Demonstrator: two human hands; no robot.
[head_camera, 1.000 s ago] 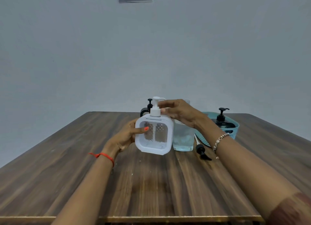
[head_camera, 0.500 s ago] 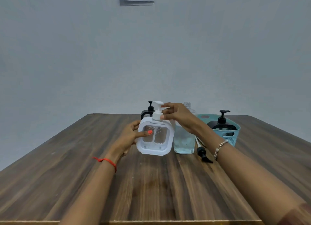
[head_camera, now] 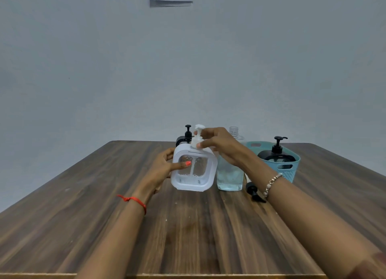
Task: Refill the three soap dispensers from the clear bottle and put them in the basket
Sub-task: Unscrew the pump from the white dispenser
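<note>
The left hand [head_camera: 165, 170] clasps the white square dispenser [head_camera: 193, 170] on the table [head_camera: 188, 237] while the right hand [head_camera: 219, 145] apparently pinches its pump [head_camera: 197, 135].

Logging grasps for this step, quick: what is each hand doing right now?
Left hand: closed around the side of the white dispenser, holding it.
Right hand: fingers closed on the dispenser's pump.

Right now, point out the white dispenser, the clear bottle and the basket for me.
white dispenser [head_camera: 205, 184]: head view, lower white frame of its body.
clear bottle [head_camera: 229, 179]: head view, liquid-filled lower body.
basket [head_camera: 289, 175]: head view, blue perforated front wall.
</note>
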